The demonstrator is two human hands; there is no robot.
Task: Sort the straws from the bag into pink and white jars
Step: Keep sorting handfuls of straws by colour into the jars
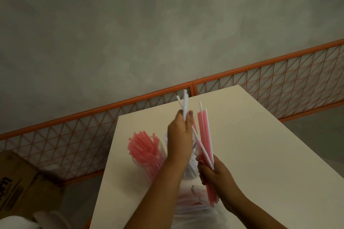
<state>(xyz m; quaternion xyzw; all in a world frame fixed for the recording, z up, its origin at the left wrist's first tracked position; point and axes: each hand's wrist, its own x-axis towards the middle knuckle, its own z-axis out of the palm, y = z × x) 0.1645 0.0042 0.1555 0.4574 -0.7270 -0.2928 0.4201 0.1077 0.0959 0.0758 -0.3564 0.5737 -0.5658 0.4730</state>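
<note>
My left hand [179, 135] is raised above the jars and pinches a few white straws [184, 105] between thumb and fingers. My right hand [216, 174] grips a mixed bundle of pink and white straws [204, 135], held upright. One white straw slants from the left hand's pinch down to the right hand. A clear jar full of pink straws [144, 147] stands on the white table [260, 154]. The jar with white straws [191, 169] is mostly hidden behind my left forearm. The clear plastic bag [193, 202] with more straws lies at the near table edge.
An orange wire-mesh fence [260, 82] runs behind the table against a grey wall. A cardboard box [20, 178] sits on the floor at the lower left, with a white object [37, 219] beside it.
</note>
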